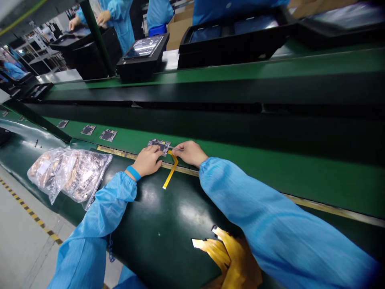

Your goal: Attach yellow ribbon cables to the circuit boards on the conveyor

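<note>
A small circuit board [159, 145] lies at the near edge of the green conveyor belt [270, 168]. My left hand [148, 160] rests on its left side, fingers curled down onto it. My right hand [190, 153] is closed in a pinch at the board's right edge, where a yellow flex ribbon [171, 170] joins it. The ribbon bends and trails toward me over the dark green bench top [156, 216]. Both arms wear blue sleeves, and a blue band circles the left wrist.
Three more boards [108, 135] lie further left on the belt. Clear bags of parts [70, 172] sit on the bench at left. A pile of yellow ribbons [228, 257] lies near my right elbow. Black trays with screens [142, 54] and other workers in blue stand beyond the upper belt.
</note>
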